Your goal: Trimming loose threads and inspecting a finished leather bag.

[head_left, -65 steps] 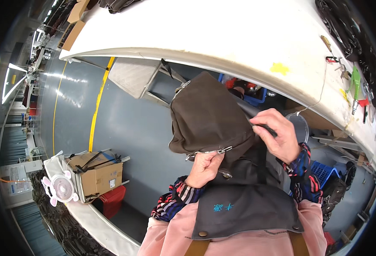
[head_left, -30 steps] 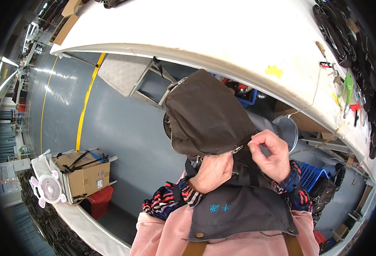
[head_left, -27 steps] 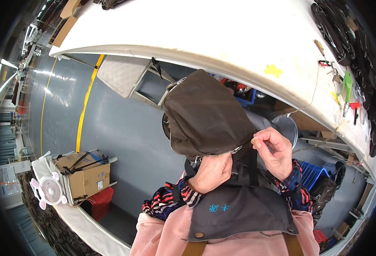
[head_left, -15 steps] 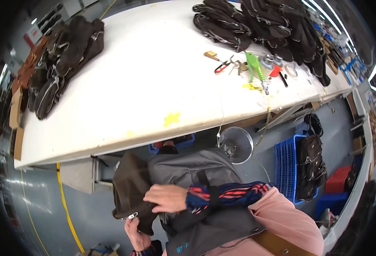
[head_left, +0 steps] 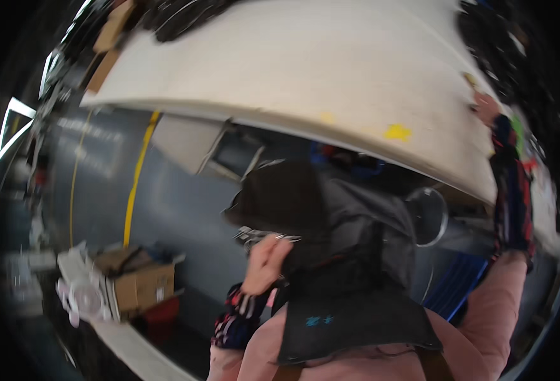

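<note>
My left hand (head_left: 266, 260) is closed on the edge of a dark brown cloth bag (head_left: 283, 193), beside its shiny metal zipper parts. The bag rests over my lap against a grey cloth piece (head_left: 369, 213). Stretched out to the far right, my right hand (head_left: 485, 109) is over the white table, next to a small yellow-brown brush-like tool (head_left: 470, 79). Blur hides the fingers of that hand and whether anything is in them. A green tool (head_left: 517, 127) lies just beyond the right forearm.
The white table (head_left: 280, 70) spans the far side, with dark bags (head_left: 188, 16) piled on it. Beneath its edge stand a clear round bin (head_left: 429, 216) and a blue crate (head_left: 454, 286). At the lower left are a cardboard box (head_left: 143, 286) and a white fan (head_left: 83, 298).
My right hand has left the bag and reached far right across the table toward the tools. My left hand still grips the bag. The view has swung to the left.
</note>
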Motion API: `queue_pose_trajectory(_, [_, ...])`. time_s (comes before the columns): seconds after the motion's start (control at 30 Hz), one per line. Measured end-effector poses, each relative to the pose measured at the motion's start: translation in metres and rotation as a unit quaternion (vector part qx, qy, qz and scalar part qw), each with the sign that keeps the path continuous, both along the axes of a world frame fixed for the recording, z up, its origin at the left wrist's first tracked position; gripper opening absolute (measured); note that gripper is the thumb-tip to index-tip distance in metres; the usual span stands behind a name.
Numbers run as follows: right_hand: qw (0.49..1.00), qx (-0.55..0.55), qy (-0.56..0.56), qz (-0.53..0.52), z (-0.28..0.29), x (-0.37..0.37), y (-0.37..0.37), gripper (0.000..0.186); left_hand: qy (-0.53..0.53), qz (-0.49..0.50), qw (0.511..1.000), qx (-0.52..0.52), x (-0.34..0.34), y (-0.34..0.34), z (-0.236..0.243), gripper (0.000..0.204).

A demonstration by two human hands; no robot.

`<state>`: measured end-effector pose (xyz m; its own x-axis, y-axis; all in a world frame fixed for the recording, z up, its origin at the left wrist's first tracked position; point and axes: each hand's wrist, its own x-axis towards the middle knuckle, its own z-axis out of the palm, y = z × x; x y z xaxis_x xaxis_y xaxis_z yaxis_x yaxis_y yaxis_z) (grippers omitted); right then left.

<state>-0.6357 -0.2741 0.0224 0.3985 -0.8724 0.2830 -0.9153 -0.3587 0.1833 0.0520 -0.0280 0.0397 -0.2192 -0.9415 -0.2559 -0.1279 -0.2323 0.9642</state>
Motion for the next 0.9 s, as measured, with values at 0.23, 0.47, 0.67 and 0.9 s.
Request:
queue_pose_trajectory(0.23, [0.870,0.222,-0.279,-0.341,-0.049,0.092,-0.058,0.036,0.034,0.037,0.999,-0.018,-0.004,0.016,-0.006,0.020])
queue_pose_trajectory(0.47, [0.809,0.111,-0.449,-0.364,-0.027,0.077,-0.035,0.044,0.054,0.008,0.998,-0.030,-0.009,0.003,-0.003,0.025])
queue_pose_trajectory(0.67, [0.717,0.178,-0.671,-0.065,0.048,0.276,0.089,0.041,0.044,0.004,0.997,-0.061,-0.010,0.001,-0.007,0.024])
queue_pose_trajectory(0.9, [0.614,0.376,-0.694,0.015,0.035,0.443,0.201,0.030,0.136,-0.001,0.990,-0.038,-0.014,-0.004,-0.003,0.021])
